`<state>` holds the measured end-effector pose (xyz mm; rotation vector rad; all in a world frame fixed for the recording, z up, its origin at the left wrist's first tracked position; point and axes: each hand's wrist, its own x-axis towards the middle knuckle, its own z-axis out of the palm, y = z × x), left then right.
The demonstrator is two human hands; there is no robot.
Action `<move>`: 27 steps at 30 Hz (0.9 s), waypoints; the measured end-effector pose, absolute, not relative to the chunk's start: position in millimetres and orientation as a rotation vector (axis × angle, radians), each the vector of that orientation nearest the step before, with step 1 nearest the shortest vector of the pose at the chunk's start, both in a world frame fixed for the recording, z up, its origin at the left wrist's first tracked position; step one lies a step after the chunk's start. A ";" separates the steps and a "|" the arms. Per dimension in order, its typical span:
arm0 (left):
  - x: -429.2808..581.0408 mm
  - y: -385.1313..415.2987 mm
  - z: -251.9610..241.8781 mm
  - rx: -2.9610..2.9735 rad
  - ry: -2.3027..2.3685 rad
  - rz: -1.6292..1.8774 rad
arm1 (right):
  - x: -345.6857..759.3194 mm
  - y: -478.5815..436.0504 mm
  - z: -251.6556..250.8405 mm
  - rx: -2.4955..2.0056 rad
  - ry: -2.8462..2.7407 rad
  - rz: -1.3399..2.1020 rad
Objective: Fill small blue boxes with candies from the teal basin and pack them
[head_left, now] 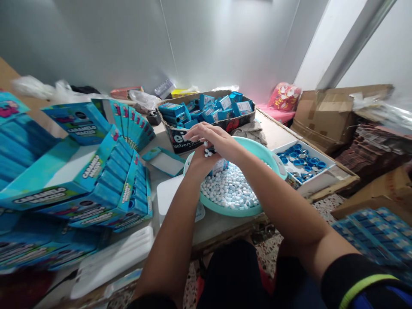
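Note:
My left hand (200,162) is closed around a small blue container (219,166), mostly hidden behind my fingers and wrist. Just above it, my right hand (216,139) arches over with its fingers stretched to the left. Several white candies (209,151) show between the two hands; whether they rest on the container or in my right palm I cannot tell. Beneath both hands stands a turquoise basin (238,211), holding a heap of small white and pale blue candies (231,189).
Behind the basin, a cardboard box (183,146) holds many blue containers (209,107). A white tray (322,171) of blue lids (299,161) sits at right. Stacked blue display boxes (80,171) fill the left, near a white scale (167,193). Brown cartons (322,113) stand far right.

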<state>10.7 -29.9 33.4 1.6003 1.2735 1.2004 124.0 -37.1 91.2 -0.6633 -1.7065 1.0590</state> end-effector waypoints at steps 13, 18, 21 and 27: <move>8.1 -29.9 32.5 1.494 1.117 1.271 | 141.2 -19.3 89.7 -0.988 -1.662 0.640; 7.6 -26.6 30.3 1.313 1.120 1.337 | 151.4 -12.4 83.2 -1.229 -1.845 0.402; 8.6 -26.4 29.6 1.360 1.171 1.319 | 152.4 -11.7 81.8 -1.264 -1.909 0.356; 9.4 -26.6 27.7 1.360 1.172 1.352 | 149.4 -14.8 82.9 -1.295 -1.933 0.361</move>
